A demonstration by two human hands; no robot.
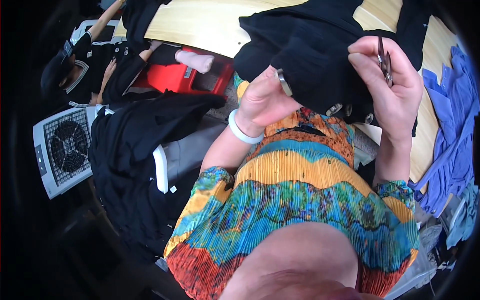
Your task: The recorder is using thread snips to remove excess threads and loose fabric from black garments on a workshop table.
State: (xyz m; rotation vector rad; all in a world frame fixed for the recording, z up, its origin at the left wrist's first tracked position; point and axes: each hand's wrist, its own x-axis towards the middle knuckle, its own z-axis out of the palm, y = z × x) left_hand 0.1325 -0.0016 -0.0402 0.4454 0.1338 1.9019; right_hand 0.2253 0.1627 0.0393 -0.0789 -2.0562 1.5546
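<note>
A black garment [320, 55] lies over the table edge and hangs toward my lap. My left hand [265, 100] grips its near left part, the thumb up beside a round, shiny metal-rimmed button [284, 82]; the other fingers are partly hidden by the cloth. More round buttons [335, 109] show along the garment's lower edge. Over the cloth's right side, my right hand [395, 90] is closed around small dark thread snips [385, 62], whose points stick up. Its thumb and forefinger tips are pinched together; anything fine between them is too small to make out.
The pale wooden table [200, 25] spans the far side. Purple clothing [445, 125] hangs over its right edge. At left are a heap of black cloth [135, 145], a fan unit [67, 140] and a red plastic stool [175, 77]. A co-worker [95, 65] sits at the far left.
</note>
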